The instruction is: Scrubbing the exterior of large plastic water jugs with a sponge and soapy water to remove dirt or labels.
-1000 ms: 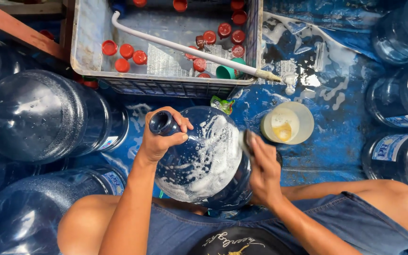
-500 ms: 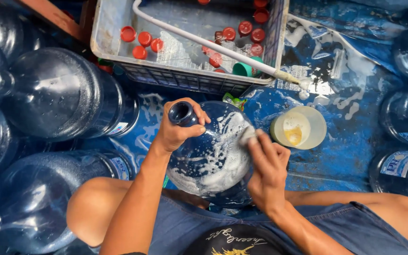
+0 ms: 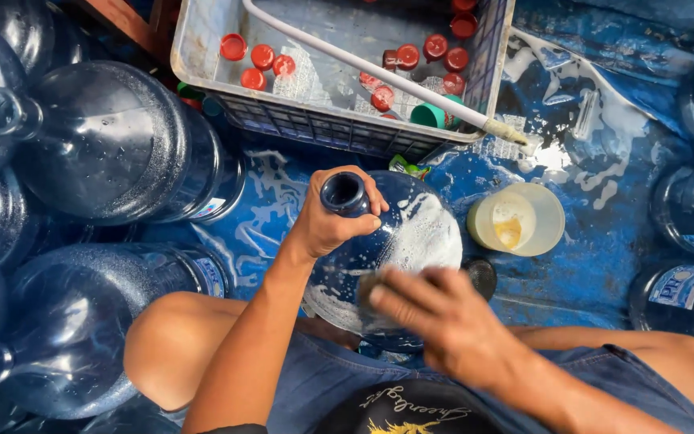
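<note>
From the head camera, looking straight down, the left hand is clenched around the neck of a large blue water jug that stands between the person's knees on a wet blue floor, its open mouth facing up. The right hand is blurred and lies against the jug's soapy shoulder, fingers curled over something dark pressed to the plastic; what that is cannot be told. White foam streaks the jug's upper side. Just right of the jug sits a pale round tub with yellowish liquid in it. Beyond the jug stands a grey plastic crate holding scattered red caps, with a white hose lying across it and reaching over its near rim. More large blue jugs lie on their sides to the left, beaded with water, and others line the right edge.
</note>
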